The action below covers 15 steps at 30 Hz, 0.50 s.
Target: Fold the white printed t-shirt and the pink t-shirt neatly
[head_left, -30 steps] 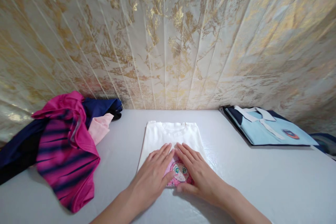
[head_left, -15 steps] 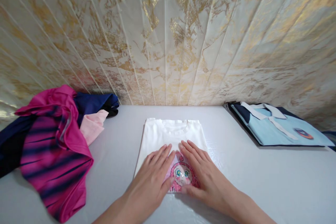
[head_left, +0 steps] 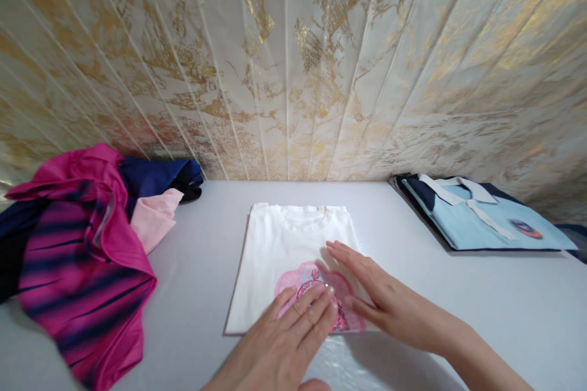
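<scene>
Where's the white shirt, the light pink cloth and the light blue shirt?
White shirt [head_left: 275, 250]: head view, on its plain white front.
Light pink cloth [head_left: 153, 219]: head view, around its middle.
Light blue shirt [head_left: 477, 230]: head view, on its light blue front.

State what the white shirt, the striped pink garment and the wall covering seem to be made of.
White shirt: matte, probably cotton-like knit; the surface looks soft and dull.
Striped pink garment: smooth, perhaps polyester, given its slight sheen and loose drape.
Wall covering: glossy, likely plastic film or coated fabric, since it glints gold and shows creases.
</scene>
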Available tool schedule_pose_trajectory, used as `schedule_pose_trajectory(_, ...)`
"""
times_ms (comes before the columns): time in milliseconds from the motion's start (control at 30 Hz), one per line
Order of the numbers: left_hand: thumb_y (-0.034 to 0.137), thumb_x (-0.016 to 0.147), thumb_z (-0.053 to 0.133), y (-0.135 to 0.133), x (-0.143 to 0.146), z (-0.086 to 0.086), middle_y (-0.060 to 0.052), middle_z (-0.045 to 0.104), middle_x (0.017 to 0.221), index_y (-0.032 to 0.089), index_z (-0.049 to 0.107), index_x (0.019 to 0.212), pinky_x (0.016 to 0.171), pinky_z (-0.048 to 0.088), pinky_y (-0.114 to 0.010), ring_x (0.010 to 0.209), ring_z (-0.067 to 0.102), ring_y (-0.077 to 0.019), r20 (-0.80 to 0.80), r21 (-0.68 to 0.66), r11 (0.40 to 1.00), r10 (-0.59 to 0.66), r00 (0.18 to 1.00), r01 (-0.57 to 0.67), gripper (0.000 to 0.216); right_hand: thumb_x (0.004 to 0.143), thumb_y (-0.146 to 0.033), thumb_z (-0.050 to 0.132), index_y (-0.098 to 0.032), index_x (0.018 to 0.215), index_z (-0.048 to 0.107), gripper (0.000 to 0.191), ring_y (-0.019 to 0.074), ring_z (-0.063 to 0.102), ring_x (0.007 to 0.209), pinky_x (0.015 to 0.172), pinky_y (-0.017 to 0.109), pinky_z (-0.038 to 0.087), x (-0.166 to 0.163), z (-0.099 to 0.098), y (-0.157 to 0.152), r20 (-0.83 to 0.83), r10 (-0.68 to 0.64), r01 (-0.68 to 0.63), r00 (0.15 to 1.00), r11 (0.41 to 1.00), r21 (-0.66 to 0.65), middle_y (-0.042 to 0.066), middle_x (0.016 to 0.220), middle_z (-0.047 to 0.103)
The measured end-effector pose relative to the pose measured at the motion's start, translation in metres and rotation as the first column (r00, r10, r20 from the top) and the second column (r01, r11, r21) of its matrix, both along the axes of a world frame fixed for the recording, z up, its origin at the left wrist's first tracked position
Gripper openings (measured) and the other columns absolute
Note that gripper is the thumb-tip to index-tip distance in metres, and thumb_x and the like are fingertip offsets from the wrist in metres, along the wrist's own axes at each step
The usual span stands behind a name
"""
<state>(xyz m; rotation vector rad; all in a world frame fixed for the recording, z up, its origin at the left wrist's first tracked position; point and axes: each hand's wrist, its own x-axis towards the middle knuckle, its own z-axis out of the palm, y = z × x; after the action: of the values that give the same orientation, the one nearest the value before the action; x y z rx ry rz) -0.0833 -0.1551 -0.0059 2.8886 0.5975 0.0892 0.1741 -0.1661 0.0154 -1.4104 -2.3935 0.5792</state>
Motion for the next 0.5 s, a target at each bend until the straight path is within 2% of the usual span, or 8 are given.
schedule_pose_trajectory(100,0.059,0.095,0.039,-0.005,0.003,-0.007,-0.009,0.016,0.155,0.015,0.013,0.152,0.115,0.023,-0.04,0.144,0.019,-0.0245,-0.022,0.011,1.0,-0.001,1.0,0.001,0.077,0.085,-0.045,0.065,-0.026,0.153,0.012,0.088,0.0272,0.01,0.145,0.116,0.048,0.023,-0.003,0.011,-0.004,0.013,0.107,-0.104,0.994,0.986,-0.127,0.008,0.159,0.015)
schedule_pose_trajectory(200,0.063,0.095,0.033,-0.006,0.003,-0.009,-0.009,0.017,0.155,0.015,0.02,0.151,0.116,0.019,-0.04,0.144,0.017,-0.0247,-0.036,-0.003,1.0,0.018,0.999,-0.018,0.075,0.076,-0.054,0.071,-0.022,0.153,0.015,0.101,0.0301,0.006,0.145,0.116,0.05,0.019,-0.009,0.006,0.0,0.011,0.116,-0.113,0.993,0.979,-0.17,0.011,0.159,0.013)
schedule_pose_trajectory(300,0.062,0.094,0.04,-0.007,0.003,-0.007,-0.009,0.015,0.156,0.015,0.019,0.151,0.116,0.017,-0.041,0.145,0.014,-0.024,-0.05,-0.023,0.998,0.05,0.997,-0.051,0.077,0.086,-0.049,0.063,-0.021,0.151,0.022,0.082,0.0279,0.013,0.145,0.116,0.05,0.019,-0.01,-0.004,0.004,-0.003,0.065,-0.065,0.998,0.987,-0.146,0.012,0.157,0.02)
schedule_pose_trajectory(400,0.054,0.094,0.048,-0.006,0.002,-0.004,-0.009,0.012,0.156,0.016,0.015,0.152,0.117,0.017,-0.042,0.145,0.014,-0.0235,-0.045,-0.026,0.991,0.133,0.99,-0.134,0.077,0.096,-0.033,0.047,-0.024,0.15,0.026,0.058,0.0231,0.021,0.143,0.116,0.047,0.024,-0.007,-0.012,0.007,-0.05,0.053,-0.056,0.997,0.997,-0.057,0.009,0.155,0.028)
schedule_pose_trajectory(500,0.048,0.096,0.047,0.002,-0.003,-0.002,-0.008,0.012,0.157,0.02,0.014,0.152,0.116,0.019,-0.044,0.144,0.016,-0.0242,-0.036,-0.017,0.978,0.207,0.978,-0.208,0.072,0.099,-0.021,0.035,-0.027,0.15,0.024,0.053,0.0197,0.026,0.142,0.115,0.042,0.03,-0.003,-0.014,0.007,-0.089,0.057,-0.051,0.994,0.996,0.072,0.007,0.153,0.033)
